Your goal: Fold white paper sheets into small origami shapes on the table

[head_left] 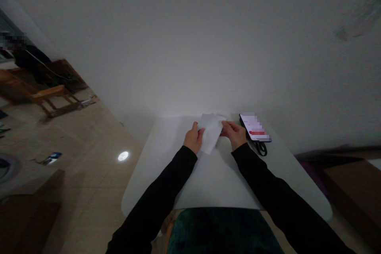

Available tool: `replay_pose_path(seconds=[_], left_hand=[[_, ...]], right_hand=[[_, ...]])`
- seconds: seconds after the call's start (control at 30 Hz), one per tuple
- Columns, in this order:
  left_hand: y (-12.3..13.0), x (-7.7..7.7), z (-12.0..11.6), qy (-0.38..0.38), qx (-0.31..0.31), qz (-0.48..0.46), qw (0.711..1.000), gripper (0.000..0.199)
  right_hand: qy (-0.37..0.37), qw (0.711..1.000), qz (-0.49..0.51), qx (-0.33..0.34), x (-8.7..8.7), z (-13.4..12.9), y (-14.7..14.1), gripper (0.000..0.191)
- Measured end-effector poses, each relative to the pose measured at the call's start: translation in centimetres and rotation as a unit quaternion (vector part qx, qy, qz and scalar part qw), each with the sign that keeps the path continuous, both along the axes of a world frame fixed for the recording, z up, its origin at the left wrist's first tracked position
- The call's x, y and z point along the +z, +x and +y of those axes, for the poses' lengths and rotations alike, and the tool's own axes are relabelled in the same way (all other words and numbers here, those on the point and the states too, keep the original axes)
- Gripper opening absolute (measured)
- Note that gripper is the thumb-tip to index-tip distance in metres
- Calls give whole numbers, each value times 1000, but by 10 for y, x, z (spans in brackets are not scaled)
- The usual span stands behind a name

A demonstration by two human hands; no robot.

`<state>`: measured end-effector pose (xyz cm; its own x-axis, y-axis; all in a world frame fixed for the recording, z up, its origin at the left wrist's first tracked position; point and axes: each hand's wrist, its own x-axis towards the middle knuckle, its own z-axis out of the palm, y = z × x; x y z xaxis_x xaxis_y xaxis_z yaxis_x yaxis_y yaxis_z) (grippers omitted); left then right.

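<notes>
A folded sheet of white paper (211,133) stands tilted above the far part of a white table (220,182), held between my two hands. My left hand (193,138) grips its left edge with the thumb raised. My right hand (234,135) reaches in from the other side, fingers on its right edge. Black sleeves cover both forearms. Close to my right hand, a black-cased smartphone (254,127) lies with its screen lit and blurred, and a black cord (260,149) is looped beside it.
A white wall (226,55) rises behind the table. A wooden chair (44,91) stands on the tiled floor (89,143) to the left. Dark wooden furniture (348,190) sits to the right. A dark teal fabric shape (220,232) fills the bottom edge.
</notes>
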<state>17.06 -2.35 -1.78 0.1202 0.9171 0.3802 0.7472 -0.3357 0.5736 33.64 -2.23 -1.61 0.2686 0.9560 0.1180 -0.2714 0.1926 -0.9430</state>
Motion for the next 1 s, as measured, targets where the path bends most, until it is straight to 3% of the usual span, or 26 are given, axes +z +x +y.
replay_pose_path(seconds=[0.1, 0.33, 0.53, 0.7, 0.87, 1.0], left_hand=[[-2, 1, 1, 1, 15, 15, 1000, 34], [4, 3, -4, 23, 25, 48, 998, 24], [2, 4, -4, 19, 49, 50, 997, 23], [2, 4, -4, 16, 73, 69, 995, 26], [-1, 5, -4, 28, 88, 51, 994, 26], [-1, 5, -4, 46, 97, 36, 994, 25]], right_hand=[[-20, 997, -33, 73, -6, -1, -5, 38], [0, 999, -39, 17, -13, -3, -10, 36], [-55, 993, -7, 105, -15, -6, -18, 42], [-46, 995, -4, 89, -18, -8, -22, 41], [-71, 985, -11, 157, -19, -13, -26, 40], [-46, 990, -27, 134, -19, -14, -26, 38]])
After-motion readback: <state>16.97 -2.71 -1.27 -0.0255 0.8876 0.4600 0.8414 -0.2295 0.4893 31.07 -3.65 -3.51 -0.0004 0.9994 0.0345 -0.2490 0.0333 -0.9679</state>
